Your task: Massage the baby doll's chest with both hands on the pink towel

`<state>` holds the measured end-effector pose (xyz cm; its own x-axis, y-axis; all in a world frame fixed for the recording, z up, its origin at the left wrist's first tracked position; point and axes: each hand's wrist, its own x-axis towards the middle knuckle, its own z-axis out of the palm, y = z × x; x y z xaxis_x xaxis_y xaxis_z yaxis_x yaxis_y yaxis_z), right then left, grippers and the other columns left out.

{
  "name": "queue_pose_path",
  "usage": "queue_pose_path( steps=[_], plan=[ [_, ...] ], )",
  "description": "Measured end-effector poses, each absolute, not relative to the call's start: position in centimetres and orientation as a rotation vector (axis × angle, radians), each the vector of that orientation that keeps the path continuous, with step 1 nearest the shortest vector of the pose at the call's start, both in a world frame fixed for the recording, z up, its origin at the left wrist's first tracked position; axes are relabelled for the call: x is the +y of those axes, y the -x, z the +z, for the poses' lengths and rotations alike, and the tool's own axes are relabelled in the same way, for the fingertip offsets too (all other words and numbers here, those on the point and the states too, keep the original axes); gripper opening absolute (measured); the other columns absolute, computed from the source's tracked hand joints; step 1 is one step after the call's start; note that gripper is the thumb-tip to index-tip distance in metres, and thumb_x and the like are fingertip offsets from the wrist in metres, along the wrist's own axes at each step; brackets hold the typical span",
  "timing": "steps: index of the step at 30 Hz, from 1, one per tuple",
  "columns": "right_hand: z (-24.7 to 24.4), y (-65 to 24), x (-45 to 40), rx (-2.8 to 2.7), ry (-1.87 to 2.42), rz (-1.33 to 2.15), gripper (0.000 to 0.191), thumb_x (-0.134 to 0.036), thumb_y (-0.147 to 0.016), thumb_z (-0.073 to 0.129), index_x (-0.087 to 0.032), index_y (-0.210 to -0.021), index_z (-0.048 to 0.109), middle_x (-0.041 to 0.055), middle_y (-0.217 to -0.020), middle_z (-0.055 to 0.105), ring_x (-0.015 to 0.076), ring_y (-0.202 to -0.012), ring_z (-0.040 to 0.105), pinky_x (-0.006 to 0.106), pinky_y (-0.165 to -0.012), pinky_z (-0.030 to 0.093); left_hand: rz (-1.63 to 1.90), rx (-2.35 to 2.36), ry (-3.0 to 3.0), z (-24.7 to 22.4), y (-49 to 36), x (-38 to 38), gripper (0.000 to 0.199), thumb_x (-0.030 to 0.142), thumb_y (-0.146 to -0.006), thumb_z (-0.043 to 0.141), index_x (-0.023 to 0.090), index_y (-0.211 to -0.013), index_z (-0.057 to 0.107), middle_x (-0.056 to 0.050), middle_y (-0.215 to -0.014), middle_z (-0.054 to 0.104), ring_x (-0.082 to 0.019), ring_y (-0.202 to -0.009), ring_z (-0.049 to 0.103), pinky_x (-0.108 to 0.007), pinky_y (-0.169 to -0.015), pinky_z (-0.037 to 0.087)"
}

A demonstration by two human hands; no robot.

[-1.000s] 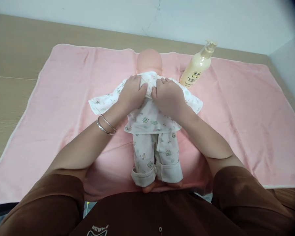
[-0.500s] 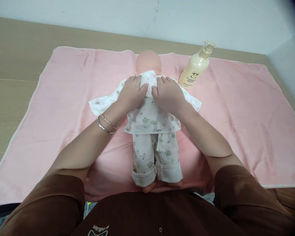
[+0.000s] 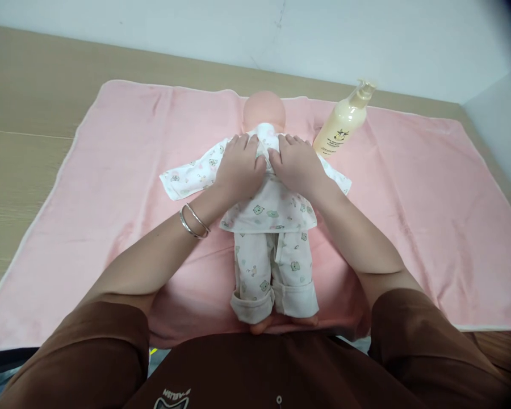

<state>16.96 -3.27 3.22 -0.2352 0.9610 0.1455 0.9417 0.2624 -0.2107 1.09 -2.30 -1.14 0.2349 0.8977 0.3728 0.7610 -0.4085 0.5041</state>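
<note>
A baby doll [image 3: 264, 111] lies on a pink blanket [image 3: 114, 147], its head away from me and its feet by my body. It wears a white printed top [image 3: 272, 211] with wide sleeves and matching trousers [image 3: 255, 267] with rolled cuffs. My left hand [image 3: 242, 165] lies flat on the left of the doll's upper back or chest, fingers pointing at the head. On the other side, my right hand [image 3: 297, 162] rests the same way, palm down. Both thumbs point inward, a small gap between them. Which way the doll faces is hard to tell.
A cream pump bottle [image 3: 343, 122] with a cow print lies or leans on the blanket, right of the doll's head. The blanket covers a wooden surface [image 3: 34, 85] that meets a white wall [image 3: 196, 28] at the back.
The view has shifted slightly, so everything sits a little further right. Both hands stay on the doll's upper body, with little movement over the cloth.
</note>
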Motion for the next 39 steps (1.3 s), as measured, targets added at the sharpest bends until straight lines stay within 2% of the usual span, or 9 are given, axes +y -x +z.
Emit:
queue_pose_path(
  steps=[4,10,13,19,23,27,31,35,39],
  plan=[
    [3.5,-16.6,-3.9,-2.305,1.720,0.102,0.048,-0.034,-0.107,0.031,-0.007,-0.132,0.062,0.0242,-0.136,0.068,0.0394,-0.133,0.058,0.057,-0.116,0.042,0.898,1.577,-2.224,-1.3,-0.6,-1.2,0.044,0.041,-0.104,0.036,0.020,-0.135,0.060,-0.018,-0.137,0.067,-0.038,-0.140,0.055,-0.061,-0.125,0.039],
    [3.5,-18.6,-1.4,-2.231,1.755,0.320,0.052,-0.057,-0.106,0.035,-0.018,-0.115,0.069,0.0173,-0.110,0.077,0.0373,-0.107,0.069,0.052,-0.096,0.054,1.022,1.615,-2.246,-1.5,-2.0,-3.8,0.052,0.044,-0.105,0.037,0.019,-0.149,0.049,-0.018,-0.156,0.056,-0.039,-0.154,0.041,-0.064,-0.131,0.027],
    [3.5,-18.4,-1.8,-2.246,1.771,0.286,0.053,-0.054,-0.107,0.034,-0.015,-0.121,0.067,0.0200,-0.120,0.075,0.0390,-0.115,0.067,0.055,-0.103,0.051,0.985,1.612,-2.276,-1.0,-1.7,-3.7,0.050,0.041,-0.104,0.040,0.019,-0.147,0.053,-0.018,-0.153,0.058,-0.037,-0.153,0.044,-0.060,-0.131,0.030],
    [4.1,-16.1,-4.8,-2.310,1.755,0.076,0.050,-0.036,-0.107,0.034,-0.005,-0.138,0.059,0.0271,-0.138,0.066,0.0419,-0.135,0.056,0.059,-0.119,0.037,0.749,1.524,-2.279,0.2,0.4,-0.9,0.039,0.031,-0.096,0.041,0.021,-0.125,0.066,-0.016,-0.121,0.072,-0.035,-0.124,0.064,-0.056,-0.116,0.049],
    [4.3,-17.2,-3.4,-2.318,1.731,0.207,0.046,-0.039,-0.106,0.036,-0.010,-0.124,0.067,0.0224,-0.127,0.072,0.0392,-0.122,0.064,0.055,-0.110,0.046,0.837,1.569,-2.278,-0.5,-0.3,-2.2,0.046,0.034,-0.100,0.041,0.015,-0.138,0.058,-0.022,-0.142,0.064,-0.039,-0.145,0.052,-0.061,-0.128,0.035],
    [3.9,-18.5,-1.9,-2.281,1.700,0.360,0.052,-0.048,-0.107,0.036,-0.013,-0.132,0.064,0.0202,-0.134,0.071,0.0385,-0.124,0.065,0.054,-0.108,0.051,0.897,1.585,-2.303,-0.5,-1.4,-4.6,0.052,0.035,-0.101,0.042,0.012,-0.146,0.052,-0.022,-0.159,0.053,-0.041,-0.157,0.038,-0.065,-0.133,0.025],
    [3.2,-17.4,-3.4,-2.307,1.677,0.187,0.056,-0.040,-0.107,0.033,-0.005,-0.146,0.053,0.0263,-0.148,0.061,0.0429,-0.142,0.053,0.063,-0.120,0.040,0.834,1.535,-2.301,0.8,-0.9,-4.2,0.042,0.032,-0.099,0.045,0.016,-0.134,0.062,-0.019,-0.144,0.064,-0.040,-0.148,0.050,-0.062,-0.129,0.036],
    [3.4,-16.3,-5.2,-2.362,1.608,0.128,0.055,-0.033,-0.107,0.027,-0.004,-0.147,0.051,0.0258,-0.146,0.062,0.0431,-0.147,0.049,0.066,-0.124,0.036,0.745,1.584,-2.200,1.7,0.0,-2.2,0.034,0.025,-0.095,0.043,0.024,-0.115,0.071,-0.012,-0.121,0.074,-0.035,-0.125,0.065,-0.056,-0.117,0.050],
    [4.1,-16.4,-4.7,-2.355,1.693,0.235,0.048,-0.032,-0.107,0.029,-0.008,-0.135,0.060,0.0233,-0.134,0.067,0.0407,-0.136,0.058,0.061,-0.119,0.044,0.817,1.605,-2.178,0.8,-0.4,-2.2,0.041,0.029,-0.099,0.039,0.025,-0.129,0.066,-0.012,-0.135,0.070,-0.034,-0.136,0.060,-0.054,-0.122,0.044]
  ],
)
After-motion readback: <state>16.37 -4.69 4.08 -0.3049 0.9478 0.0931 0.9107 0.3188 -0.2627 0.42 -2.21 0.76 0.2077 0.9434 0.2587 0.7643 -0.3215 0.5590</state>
